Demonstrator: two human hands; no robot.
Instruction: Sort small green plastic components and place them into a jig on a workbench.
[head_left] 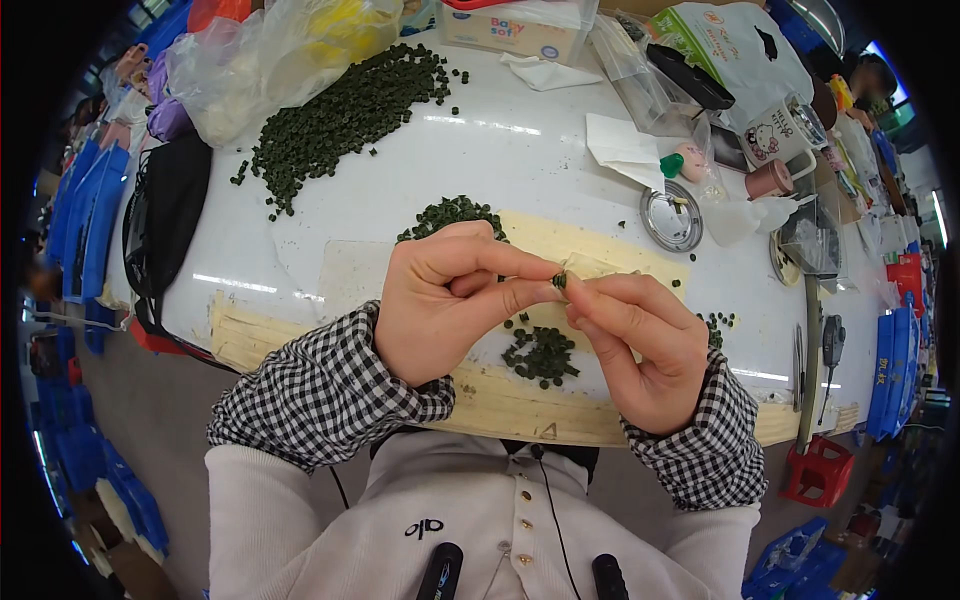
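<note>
Over the table's near edge, my left hand [435, 300] and my right hand [645, 345] meet, each closed in a pinch. Between their fingertips is one small dark green piece [559, 281], mostly covered by the fingers. Loose dark green pieces of the same kind lie about in piles. One small pile [541, 356] sits just below the fingertips, and another pile [452, 214] is partly hidden behind my left hand. A few more pieces [717, 327] lie beside my right hand. Beneath both hands is a pale yellow sheet [540, 232].
A large heap of green pieces [345, 115] spreads at the far left beside a clear plastic bag [235, 85]. A black cloth item [172, 220] hangs over the left edge. Rightward are a round metal tin [671, 216], a pinkish spool [768, 180], a mug [775, 135] and tweezers [798, 367].
</note>
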